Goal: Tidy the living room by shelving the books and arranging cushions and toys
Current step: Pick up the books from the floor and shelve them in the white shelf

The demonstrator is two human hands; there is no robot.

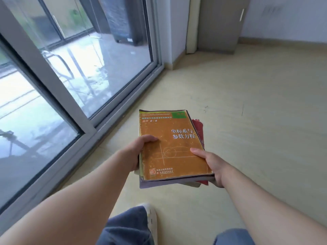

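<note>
Both hands, left [134, 154] and right [212, 165], clamp a stack of books [169, 147] by its sides, thumbs on the orange top cover, above the floor [247, 103] beside a glass door [79, 68]

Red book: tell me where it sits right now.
In the head view's centre, the red book pokes out right of the orange textbook stacked above it, just beyond the right hand; the left hand grips the textbook's other side.

A pale beige floor [247, 103] fills the room. A grey-framed sliding glass door [53, 89] runs along its left edge. At its far corner, a grey cabinet [219, 23] stands against the white wall [292, 18]. A dark, blurred object [123, 20] stands outside the glass.
</note>
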